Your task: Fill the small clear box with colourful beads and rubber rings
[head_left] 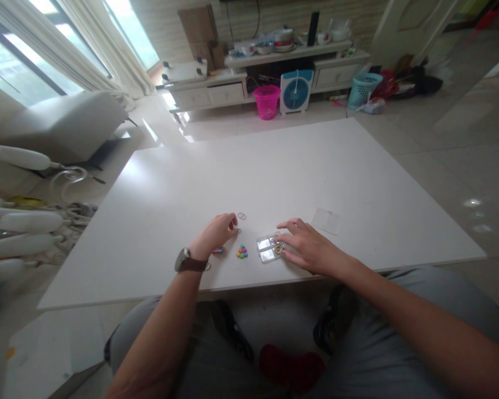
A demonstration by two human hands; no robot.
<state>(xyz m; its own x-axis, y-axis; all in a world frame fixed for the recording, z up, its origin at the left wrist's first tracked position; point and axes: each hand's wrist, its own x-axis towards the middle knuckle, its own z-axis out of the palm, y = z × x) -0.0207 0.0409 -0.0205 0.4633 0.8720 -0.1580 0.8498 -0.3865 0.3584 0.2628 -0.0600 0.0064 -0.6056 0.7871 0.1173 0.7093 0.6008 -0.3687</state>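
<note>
My left hand, with a watch on its wrist, hovers low over the white table, fingers curled toward the thumb. Something tiny and pale shows at the thumb tip, too small to name. Just beyond lie two thin reddish rings. My right hand reaches over a clear compartment box, fingers spread, with the fingertips at its right-hand compartments. Small rings sit in those compartments. Between the hands is a cluster of small colourful pieces. A red and blue piece lies partly behind my left wrist.
To the right of the box, a flat clear plastic piece lies on the white table. The table's near edge runs in front of my legs. Beyond the far edge stand a pink basket, a blue fan and a low cabinet.
</note>
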